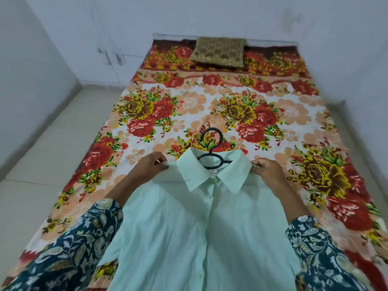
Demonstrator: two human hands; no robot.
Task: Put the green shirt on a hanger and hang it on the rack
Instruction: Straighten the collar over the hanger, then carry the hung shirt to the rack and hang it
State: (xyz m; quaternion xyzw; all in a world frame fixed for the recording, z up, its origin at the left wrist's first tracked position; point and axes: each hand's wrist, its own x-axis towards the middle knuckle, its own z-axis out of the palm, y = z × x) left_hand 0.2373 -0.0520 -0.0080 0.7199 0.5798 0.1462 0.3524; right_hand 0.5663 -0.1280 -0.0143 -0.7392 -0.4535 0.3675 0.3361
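Shoulder seams matter most in this step. The pale mint-green button-up cotton shirt (201, 227) is held front-up over the near end of the bed with the red-and-yellow floral sheet (189, 101). The black plastic hanger (210, 153) already sits inside its neck, with the hook standing clear above the open collar (201, 173). The left hand (154, 165) pinches the fabric at one shoulder end and the right hand (266, 169) pinches the other, fingers curled on cloth.

To finish well, each shoulder wants an even tug outward and down until it settles on the hanger's arms. Those arms are hidden under the fabric, so it cannot be told whether they are centred. One hand should take the hook before the other lets go, or the shirt may slide off.

No rack is in view, so the hanging is likely a turn away. A brown-gold quilted cushion (218, 52) lies at the bed's far end.
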